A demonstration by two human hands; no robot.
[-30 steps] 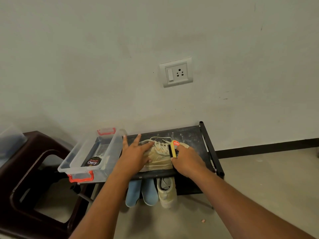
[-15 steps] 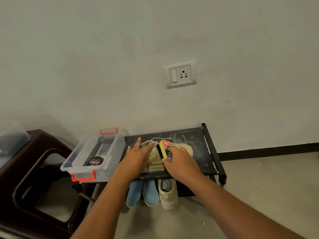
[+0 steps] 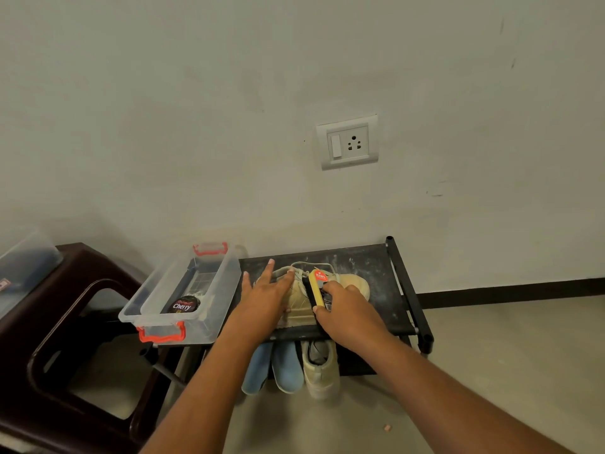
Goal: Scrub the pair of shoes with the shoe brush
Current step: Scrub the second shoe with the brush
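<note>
A cream lace-up shoe (image 3: pixel 355 283) lies on its side on the black shoe rack's top shelf (image 3: pixel 376 263), toe to the right. My left hand (image 3: pixel 266 294) presses flat on its heel end with straight fingers. My right hand (image 3: pixel 343 309) grips a yellow shoe brush (image 3: pixel 317 290) with a red label, bristles against the shoe's middle. The second cream shoe (image 3: pixel 320 368) stands on the lower shelf, heel toward me.
A clear plastic box (image 3: pixel 183 290) with red handles sits left of the shoe, holding a polish tin (image 3: pixel 183 304). A pair of blue shoes (image 3: pixel 275 367) is on the lower shelf. A dark brown plastic stool (image 3: pixel 49 339) stands at left. The wall is close behind the rack.
The brush in my right hand has slid left across the shoe, from near the toe side to its middle. My left hand stays pressed on the shoe.
</note>
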